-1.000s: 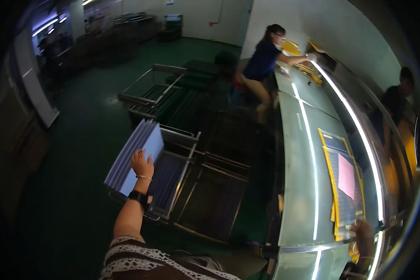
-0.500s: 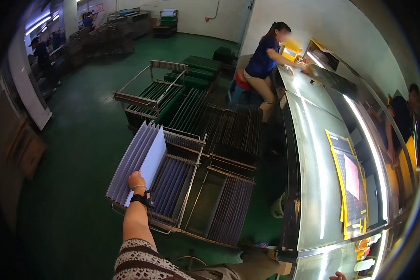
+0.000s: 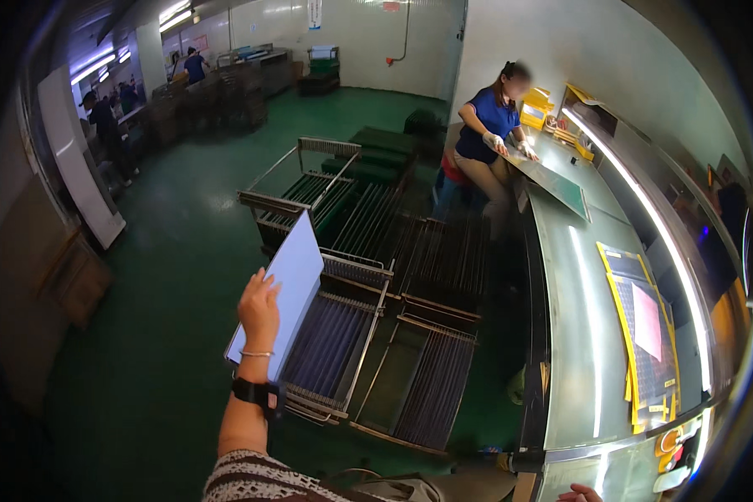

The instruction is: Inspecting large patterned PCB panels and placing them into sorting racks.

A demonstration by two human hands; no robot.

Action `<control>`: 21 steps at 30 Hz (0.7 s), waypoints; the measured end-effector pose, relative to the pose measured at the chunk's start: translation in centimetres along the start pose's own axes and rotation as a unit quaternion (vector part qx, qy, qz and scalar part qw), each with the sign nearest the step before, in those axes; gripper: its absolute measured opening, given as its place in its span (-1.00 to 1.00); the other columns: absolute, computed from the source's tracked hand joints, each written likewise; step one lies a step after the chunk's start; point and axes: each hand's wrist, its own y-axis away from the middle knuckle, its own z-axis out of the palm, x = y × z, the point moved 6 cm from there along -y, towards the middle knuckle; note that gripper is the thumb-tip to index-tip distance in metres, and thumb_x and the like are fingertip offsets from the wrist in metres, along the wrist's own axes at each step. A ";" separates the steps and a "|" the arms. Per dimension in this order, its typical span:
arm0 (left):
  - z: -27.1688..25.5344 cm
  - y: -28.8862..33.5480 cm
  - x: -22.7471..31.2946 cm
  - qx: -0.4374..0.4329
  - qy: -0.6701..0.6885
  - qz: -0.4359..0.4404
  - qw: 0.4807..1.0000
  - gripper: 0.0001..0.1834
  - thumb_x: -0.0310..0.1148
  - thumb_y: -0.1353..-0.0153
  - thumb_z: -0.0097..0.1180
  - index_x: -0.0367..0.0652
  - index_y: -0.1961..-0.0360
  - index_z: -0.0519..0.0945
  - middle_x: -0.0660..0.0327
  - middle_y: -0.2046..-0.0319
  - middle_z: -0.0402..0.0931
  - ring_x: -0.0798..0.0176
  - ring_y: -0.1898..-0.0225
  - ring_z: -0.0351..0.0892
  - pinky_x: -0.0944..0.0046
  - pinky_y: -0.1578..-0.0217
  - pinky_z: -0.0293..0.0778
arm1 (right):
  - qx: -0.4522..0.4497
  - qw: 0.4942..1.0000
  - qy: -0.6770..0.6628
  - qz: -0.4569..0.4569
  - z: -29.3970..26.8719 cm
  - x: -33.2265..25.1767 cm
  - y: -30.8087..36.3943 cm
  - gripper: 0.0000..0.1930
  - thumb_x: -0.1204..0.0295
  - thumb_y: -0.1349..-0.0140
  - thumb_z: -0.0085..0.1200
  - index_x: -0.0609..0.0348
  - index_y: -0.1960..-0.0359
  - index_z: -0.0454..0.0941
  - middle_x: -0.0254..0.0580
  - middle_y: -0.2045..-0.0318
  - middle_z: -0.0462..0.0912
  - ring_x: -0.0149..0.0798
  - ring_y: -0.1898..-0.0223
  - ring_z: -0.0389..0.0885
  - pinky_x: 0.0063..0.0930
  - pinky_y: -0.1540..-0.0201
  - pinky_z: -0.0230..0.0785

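Note:
My left hand (image 3: 259, 314) is raised at the left edge of a pale bluish-white panel (image 3: 297, 284), its fingers loosely apart. Whether the fingers touch the panel I cannot tell. This panel stands tilted at the left side of a metal slotted rack (image 3: 368, 335). Several darker panels (image 3: 326, 339) stand in rows in the same rack, to the right of it. My right hand (image 3: 581, 493) shows only partly at the lower edge, by the near end of the workbench. Its visible fingers are apart, with nothing seen in them.
More slotted racks (image 3: 439, 381) stand beside and behind on the green floor. A long lit workbench (image 3: 573, 335) runs along the right, bearing yellow-edged sheets (image 3: 644, 335) and a pink paper (image 3: 646, 322). At its far end a seated co-worker (image 3: 494, 125) in white gloves holds a greenish panel (image 3: 552, 184).
My left hand has risen from the panels, its fingers loosening. The fanned panel edges at the left no longer show; one pale face does. The co-worker's panel now lies tilted over the bench edge.

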 end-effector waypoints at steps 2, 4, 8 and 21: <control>2.9 1.8 -2.0 -0.039 0.003 -0.030 0.999 -0.73 -0.41 -0.06 0.09 -0.29 0.20 0.56 -0.05 0.13 0.49 -0.05 0.01 0.41 0.09 0.00 0.32 | -0.025 0.998 0.057 -0.016 3.1 -1.7 -0.5 -0.64 0.40 -0.30 -0.14 0.41 -0.04 0.33 -0.07 0.21 0.54 -0.24 0.15 0.51 -0.41 0.09 0.36; 4.5 3.1 -3.4 -0.059 -0.046 -0.050 0.996 -0.54 -0.30 -0.05 0.13 -0.30 0.03 0.45 -0.02 -0.07 0.35 -0.10 -0.17 0.20 -0.02 -0.12 0.17 | -0.043 0.996 0.080 -0.021 3.2 -2.5 0.1 -0.63 0.39 -0.30 -0.13 0.42 -0.05 0.33 -0.06 0.21 0.54 -0.24 0.16 0.51 -0.41 0.10 0.36; 3.5 2.2 -4.9 0.017 -0.277 -0.068 0.958 -0.35 -0.11 -0.07 0.12 -0.25 -0.13 0.30 0.02 -0.18 0.19 -0.07 -0.28 -0.02 -0.25 -0.16 -0.02 | -0.020 0.992 0.115 -0.038 2.0 -3.0 1.4 -0.61 0.37 -0.29 -0.11 0.42 -0.05 0.33 -0.02 0.21 0.54 -0.23 0.16 0.50 -0.40 0.10 0.36; 16.8 11.0 -14.9 -0.246 -0.152 -0.138 0.947 -0.73 -0.28 -0.05 0.14 -0.31 0.38 0.53 -0.04 0.32 0.50 -0.11 0.22 0.47 0.01 0.20 0.38 | 0.031 0.991 0.125 0.033 3.1 -1.7 0.8 -0.60 0.35 -0.27 -0.08 0.42 -0.05 0.34 -0.04 0.22 0.55 -0.25 0.17 0.50 -0.40 0.09 0.36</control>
